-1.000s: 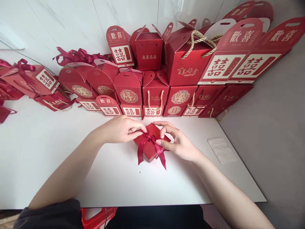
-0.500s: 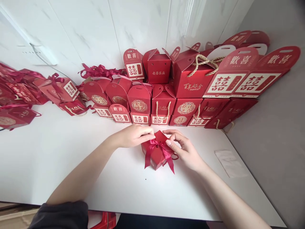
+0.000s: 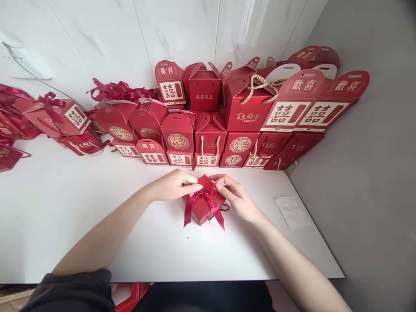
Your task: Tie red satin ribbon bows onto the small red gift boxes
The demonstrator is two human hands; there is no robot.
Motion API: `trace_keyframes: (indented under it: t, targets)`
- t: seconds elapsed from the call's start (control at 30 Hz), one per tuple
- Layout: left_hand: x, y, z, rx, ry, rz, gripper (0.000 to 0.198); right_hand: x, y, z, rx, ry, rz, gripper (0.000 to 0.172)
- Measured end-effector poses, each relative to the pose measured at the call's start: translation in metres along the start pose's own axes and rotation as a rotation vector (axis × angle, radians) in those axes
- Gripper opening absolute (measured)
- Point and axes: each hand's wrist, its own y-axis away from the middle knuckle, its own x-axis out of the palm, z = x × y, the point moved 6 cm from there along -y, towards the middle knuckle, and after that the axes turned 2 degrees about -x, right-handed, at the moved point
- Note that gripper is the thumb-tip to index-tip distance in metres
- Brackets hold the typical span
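Observation:
A small red gift box (image 3: 200, 214) stands on the white table in front of me, with its peaked flap at the far side. A magenta satin ribbon (image 3: 187, 214) is tied in a bow on top, both tails hanging over the front. My left hand (image 3: 173, 186) is closed at the left side of the bow, thumb stretched along it and fingers curled. On the other side, my right hand (image 3: 236, 198) pinches the right loop between thumb and fingers. A dark red cord handle (image 3: 225, 208) sticks out at the box's right.
Stacked red gift boxes (image 3: 211, 143) line the back wall, some with rope handles. Ribbon-tied boxes (image 3: 55, 117) and a heap of loose ribbon (image 3: 125, 91) are at the left. A folded white paper (image 3: 290, 211) lies at the right, near the grey side wall (image 3: 367, 195).
The view has shifted, so everything sits further left. My right thumb and fingers have closed in on the bow's right loop. My left hand stays at the bow's left side.

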Motion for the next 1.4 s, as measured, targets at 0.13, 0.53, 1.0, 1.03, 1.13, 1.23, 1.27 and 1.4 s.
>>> trace_keyframes:
  t: [0.13,0.53,1.0,1.03,1.13,1.23,1.27,1.4]
  targets:
    - [0.003,0.000,0.008,-0.134,-0.007,-0.038,0.046,0.003,0.000,0.000,0.015,-0.071,0.031,0.025]
    - [0.002,0.003,0.009,-0.183,-0.185,-0.100,0.048,0.004,-0.004,0.018,-0.094,0.229,0.169,0.013]
    - [-0.003,0.010,-0.006,-0.101,-0.282,-0.180,0.051,0.006,-0.016,0.018,-0.093,0.129,0.299,0.031]
    - [-0.003,0.009,-0.005,-0.118,-0.275,-0.169,0.052,0.006,-0.015,0.016,-0.090,0.109,0.293,0.031]
    - [-0.003,0.008,0.000,-0.175,-0.245,-0.133,0.055,0.004,-0.013,0.009,-0.071,0.031,0.278,0.032]
    - [-0.002,0.007,0.005,-0.215,-0.214,-0.087,0.058,0.004,-0.014,0.004,-0.040,-0.044,0.275,0.033]
    - [-0.001,0.006,0.007,-0.222,-0.207,-0.074,0.059,0.004,-0.014,0.003,-0.031,-0.064,0.273,0.033]
    - [0.000,0.004,0.011,-0.223,-0.166,-0.042,0.058,0.002,-0.015,-0.002,0.007,-0.132,0.248,0.036]
